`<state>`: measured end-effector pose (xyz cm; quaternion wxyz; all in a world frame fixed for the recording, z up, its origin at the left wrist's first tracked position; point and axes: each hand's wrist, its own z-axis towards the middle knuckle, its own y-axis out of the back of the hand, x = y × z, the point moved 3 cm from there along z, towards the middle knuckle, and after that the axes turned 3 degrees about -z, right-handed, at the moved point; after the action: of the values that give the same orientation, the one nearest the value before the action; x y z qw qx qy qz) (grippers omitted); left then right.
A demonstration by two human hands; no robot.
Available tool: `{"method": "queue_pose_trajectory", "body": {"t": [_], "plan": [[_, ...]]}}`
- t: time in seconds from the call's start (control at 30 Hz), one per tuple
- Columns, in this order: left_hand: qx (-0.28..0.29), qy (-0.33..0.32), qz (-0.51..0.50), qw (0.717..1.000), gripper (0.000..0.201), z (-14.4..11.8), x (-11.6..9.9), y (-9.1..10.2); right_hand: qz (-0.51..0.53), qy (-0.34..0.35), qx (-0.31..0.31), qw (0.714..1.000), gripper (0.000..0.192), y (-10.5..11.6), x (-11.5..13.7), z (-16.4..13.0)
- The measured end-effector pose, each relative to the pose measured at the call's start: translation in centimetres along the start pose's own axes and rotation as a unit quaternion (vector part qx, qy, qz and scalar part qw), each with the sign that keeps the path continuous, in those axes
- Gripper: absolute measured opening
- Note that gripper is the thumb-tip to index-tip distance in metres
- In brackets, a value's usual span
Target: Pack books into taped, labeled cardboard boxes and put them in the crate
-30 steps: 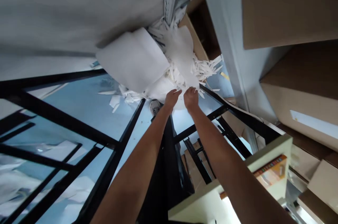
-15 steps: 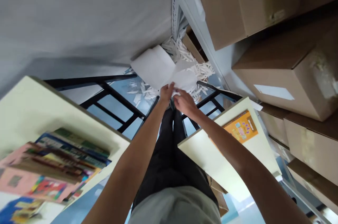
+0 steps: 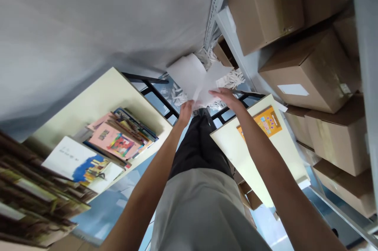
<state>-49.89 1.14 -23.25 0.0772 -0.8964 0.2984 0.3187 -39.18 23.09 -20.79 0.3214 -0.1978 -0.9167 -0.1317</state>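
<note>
Here, left hand (image 3: pixel 186 110) and right hand (image 3: pixel 226 96), each grip closed on white paper sheets (image 3: pixel 196 77).

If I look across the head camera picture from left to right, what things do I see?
Colourful books on a pale table → left hand → white paper sheets in both hands → right hand → orange booklet → cardboard boxes on metal shelves.

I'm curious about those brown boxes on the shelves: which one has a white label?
The middle cardboard box, right of the hands; a white rectangular label sits on its side. The other boxes show none.
</note>
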Motion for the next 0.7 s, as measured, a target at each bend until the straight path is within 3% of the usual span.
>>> {"method": "queue_pose_trajectory", "body": {"t": [0.13, 0.27, 0.4, 0.5, 0.57, 0.7], "plan": [[0.023, -0.041, 0.014, 0.999, 0.019, -2.0, -1.0, 0.9, 0.042, -0.015, 0.047, 0.998, 0.039, -1.9, 2.0, -2.6], [0.038, -0.118, 0.077, 0.989, 0.065, -2.7, -1.6, 0.9, 0.056, 0.011, -0.006, 0.998, 0.039, -2.1, 3.3, -4.6], [0.038, -0.145, 0.041, 0.988, 0.039, -2.1, -2.0, 0.9, 0.032, 0.05, -0.061, 0.996, 0.036, -1.0, 4.1, -6.2], [0.06, -0.148, 0.001, 0.987, 0.025, -1.8, -2.3, 1.3, 0.021, 0.068, -0.065, 0.995, 0.039, 0.0, 4.4, -7.5], [0.066, -0.132, 0.001, 0.989, 0.025, -1.8, -2.4, 1.7, 0.017, 0.08, -0.055, 0.995, 0.043, 0.6, 4.9, -8.3], [0.076, -0.104, 0.015, 0.992, 0.045, -2.6, -2.6, 2.6, -0.018, 0.113, -0.061, 0.991, 0.046, 1.5, 6.9, -9.5]]}}
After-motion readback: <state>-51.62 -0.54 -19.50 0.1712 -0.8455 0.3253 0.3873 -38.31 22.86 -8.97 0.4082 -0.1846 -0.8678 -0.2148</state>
